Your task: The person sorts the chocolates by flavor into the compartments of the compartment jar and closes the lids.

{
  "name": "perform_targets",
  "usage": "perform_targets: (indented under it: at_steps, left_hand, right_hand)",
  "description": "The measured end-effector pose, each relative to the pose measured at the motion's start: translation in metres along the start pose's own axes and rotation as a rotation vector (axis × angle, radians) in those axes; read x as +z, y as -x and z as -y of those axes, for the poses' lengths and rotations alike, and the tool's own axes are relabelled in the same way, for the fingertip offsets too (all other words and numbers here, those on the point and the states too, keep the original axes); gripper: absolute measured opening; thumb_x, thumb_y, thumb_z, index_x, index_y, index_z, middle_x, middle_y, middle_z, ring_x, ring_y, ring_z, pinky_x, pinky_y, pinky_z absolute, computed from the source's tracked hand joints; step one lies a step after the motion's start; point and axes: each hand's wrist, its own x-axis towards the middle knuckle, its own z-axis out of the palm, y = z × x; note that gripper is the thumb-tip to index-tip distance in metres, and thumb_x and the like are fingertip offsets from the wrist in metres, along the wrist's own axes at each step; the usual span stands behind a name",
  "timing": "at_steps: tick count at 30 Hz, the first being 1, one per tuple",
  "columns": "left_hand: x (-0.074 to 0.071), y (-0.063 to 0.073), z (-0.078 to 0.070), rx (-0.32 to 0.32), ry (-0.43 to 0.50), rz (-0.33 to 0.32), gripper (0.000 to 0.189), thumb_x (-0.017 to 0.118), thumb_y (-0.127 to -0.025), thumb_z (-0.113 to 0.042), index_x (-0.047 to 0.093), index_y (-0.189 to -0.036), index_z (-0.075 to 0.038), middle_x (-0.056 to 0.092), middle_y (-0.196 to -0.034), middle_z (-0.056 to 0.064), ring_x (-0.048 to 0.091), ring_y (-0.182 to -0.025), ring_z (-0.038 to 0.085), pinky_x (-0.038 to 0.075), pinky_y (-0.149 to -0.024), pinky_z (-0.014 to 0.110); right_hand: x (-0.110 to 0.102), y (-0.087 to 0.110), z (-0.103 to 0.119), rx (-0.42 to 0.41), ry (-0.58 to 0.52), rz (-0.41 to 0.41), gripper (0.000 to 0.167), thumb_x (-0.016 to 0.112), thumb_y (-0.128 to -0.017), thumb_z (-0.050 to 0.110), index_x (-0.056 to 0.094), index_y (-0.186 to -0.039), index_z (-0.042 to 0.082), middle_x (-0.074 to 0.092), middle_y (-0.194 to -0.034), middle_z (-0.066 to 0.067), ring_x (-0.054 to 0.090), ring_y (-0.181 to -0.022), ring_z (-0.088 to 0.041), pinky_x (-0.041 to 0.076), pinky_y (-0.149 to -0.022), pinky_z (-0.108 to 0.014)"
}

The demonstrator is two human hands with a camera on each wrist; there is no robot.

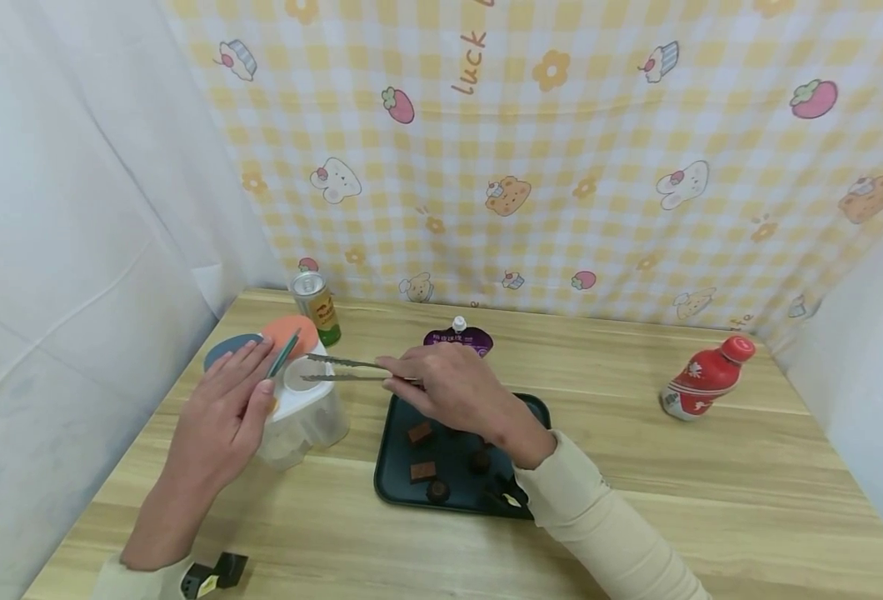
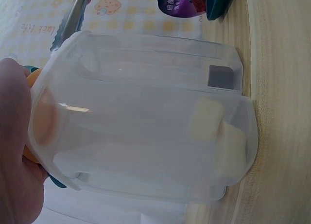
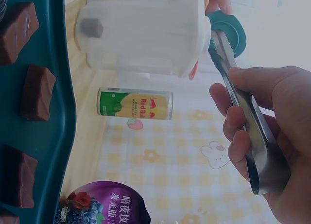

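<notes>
My left hand [image 1: 220, 417] rests on the top of a translucent, compartmented container [image 2: 136, 117], fingers straight across it. A teal round lid [image 3: 238, 37] stands raised there, with an orange lid [image 1: 295, 333] and a blue lid [image 1: 224, 348] beside it. My right hand [image 1: 452, 387] grips metal tongs [image 3: 265, 156], their serrated tips apart over the uncovered round opening [image 1: 301, 375], with nothing between them. Inside the container, a dark chocolate piece [image 2: 221, 77] lies in one compartment and pale pieces [image 2: 231, 148] in another.
A dark tray [image 1: 385, 454] bearing several chocolates [image 1: 422, 472] is under my right forearm. Behind the container stands a Red Bull can [image 1: 324, 315]. A purple pouch [image 1: 441, 337] is beyond the tray, and a red bottle [image 1: 704, 379] is at the right.
</notes>
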Motion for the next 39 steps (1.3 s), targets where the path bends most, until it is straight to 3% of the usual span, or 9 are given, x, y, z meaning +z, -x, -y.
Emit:
perform_targets:
  at_steps: [9, 17, 24, 31, 39]
  left_hand:
    - [0.001, 0.0, 0.0, 0.006, 0.001, -0.014, 0.044, 0.05, -0.108, -0.025, 0.062, -0.137, 0.006, 0.059, -0.142, 0.02, 0.052, -0.136, 0.037, 0.027, -0.121, 0.041]
    - [0.001, 0.002, 0.002, 0.006, 0.001, -0.009, 0.046, 0.048, -0.109, -0.027, 0.062, -0.137, 0.006, 0.059, -0.142, 0.021, 0.05, -0.138, 0.035, 0.027, -0.121, 0.04]
    - [0.001, 0.001, 0.002, 0.016, 0.006, -0.016, 0.049, 0.046, -0.11, -0.031, 0.062, -0.136, 0.008, 0.059, -0.141, 0.021, 0.051, -0.137, 0.035, 0.027, -0.121, 0.04]
    - [0.0, 0.001, 0.002, 0.007, -0.002, -0.006, 0.048, 0.047, -0.109, -0.029, 0.062, -0.136, 0.007, 0.059, -0.142, 0.021, 0.05, -0.138, 0.035, 0.027, -0.121, 0.041]
    - [0.0, 0.001, 0.003, 0.006, 0.0, -0.005, 0.047, 0.047, -0.109, -0.028, 0.062, -0.137, 0.007, 0.059, -0.142, 0.021, 0.051, -0.137, 0.036, 0.027, -0.121, 0.041]
  right_hand:
    - [-0.002, 0.006, -0.003, -0.019, -0.002, -0.024, 0.031, 0.069, -0.101, 0.022, 0.073, -0.13, 0.011, 0.077, -0.106, 0.001, 0.07, -0.083, -0.008, 0.054, -0.068, -0.023]
    - [-0.006, 0.02, -0.008, 0.017, -0.027, -0.024, 0.034, 0.071, -0.1, 0.026, 0.073, -0.131, 0.013, 0.076, -0.104, 0.002, 0.063, -0.076, -0.003, 0.05, -0.064, -0.02]
    - [-0.009, 0.047, -0.013, 0.043, -0.018, 0.044, 0.034, 0.07, -0.101, 0.028, 0.074, -0.13, 0.013, 0.076, -0.111, -0.002, 0.06, -0.067, -0.001, 0.047, -0.058, -0.019]
    - [-0.009, 0.073, -0.018, 0.062, -0.006, 0.131, 0.032, 0.073, -0.098, 0.029, 0.076, -0.127, 0.014, 0.073, -0.093, 0.005, 0.049, -0.06, 0.003, 0.04, -0.052, -0.016]
    - [-0.011, 0.092, -0.026, 0.096, -0.025, 0.274, 0.031, 0.074, -0.098, 0.028, 0.077, -0.125, 0.013, 0.068, -0.084, 0.008, 0.043, -0.056, 0.004, 0.038, -0.049, -0.017]
